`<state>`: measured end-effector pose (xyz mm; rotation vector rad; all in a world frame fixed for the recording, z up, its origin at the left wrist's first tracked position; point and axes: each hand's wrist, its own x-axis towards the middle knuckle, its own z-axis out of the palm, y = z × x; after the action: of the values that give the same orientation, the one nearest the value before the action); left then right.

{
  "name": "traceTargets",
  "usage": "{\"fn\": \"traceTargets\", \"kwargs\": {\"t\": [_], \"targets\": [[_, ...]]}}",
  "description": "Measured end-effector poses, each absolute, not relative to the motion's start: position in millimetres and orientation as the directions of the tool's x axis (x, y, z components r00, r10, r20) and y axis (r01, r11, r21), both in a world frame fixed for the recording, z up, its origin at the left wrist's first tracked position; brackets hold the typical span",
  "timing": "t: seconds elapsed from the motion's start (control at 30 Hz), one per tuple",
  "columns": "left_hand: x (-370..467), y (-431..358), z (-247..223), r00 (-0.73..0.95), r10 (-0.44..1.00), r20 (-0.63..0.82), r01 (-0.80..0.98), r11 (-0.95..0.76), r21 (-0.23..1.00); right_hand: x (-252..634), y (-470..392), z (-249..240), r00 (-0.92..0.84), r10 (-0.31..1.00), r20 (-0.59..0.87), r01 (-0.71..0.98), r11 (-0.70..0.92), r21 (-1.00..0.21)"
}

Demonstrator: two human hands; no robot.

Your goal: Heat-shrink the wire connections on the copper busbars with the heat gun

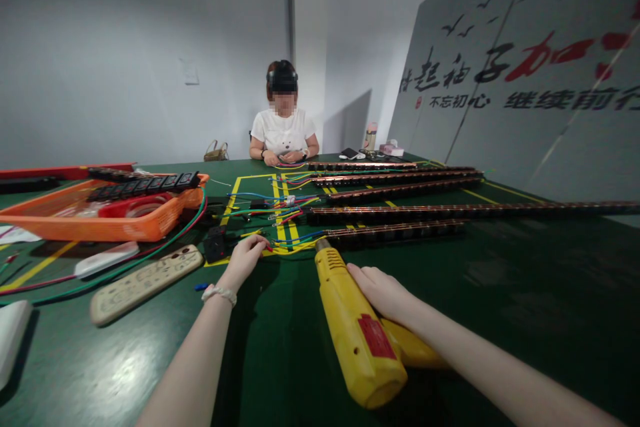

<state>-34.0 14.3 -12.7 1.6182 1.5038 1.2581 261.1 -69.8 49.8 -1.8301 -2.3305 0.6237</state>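
My left hand (247, 256) is closed in a pinch at the ends of thin coloured wires (300, 245), a small red tip showing by its fingertips. These wires run to the nearest long dark strip with copper-coloured edges (395, 231). My right hand (376, 285) lies against the side of a yellow heat gun (345, 313), its fingers partly hidden around the body. The gun's metal nozzle (323, 244) points away from me, close to the wires. Just left of my left hand sits a black socket block (216, 244).
Several more copper-edged strips (400, 195) lie across the green table (500, 347). At left are an orange basket (150, 230) with black socket parts, a beige power strip (147, 283) and loose cables. Across the table sits a person (284, 130) in a white shirt, hands near wires.
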Motion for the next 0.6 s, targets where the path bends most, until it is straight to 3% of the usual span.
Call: {"fn": "traceTargets", "kwargs": {"t": [0.2,0.6], "targets": [[-34,16,-15,-0.088,0.966,0.243,0.394,-0.191,0.899,218,-77,48,-0.488,0.862,-0.137,0.849,0.432,-0.306],[-34,18,-17,-0.087,0.963,0.253,0.395,-0.2,0.897,183,-77,49,-0.439,0.892,-0.109,0.833,0.358,-0.422]]}}
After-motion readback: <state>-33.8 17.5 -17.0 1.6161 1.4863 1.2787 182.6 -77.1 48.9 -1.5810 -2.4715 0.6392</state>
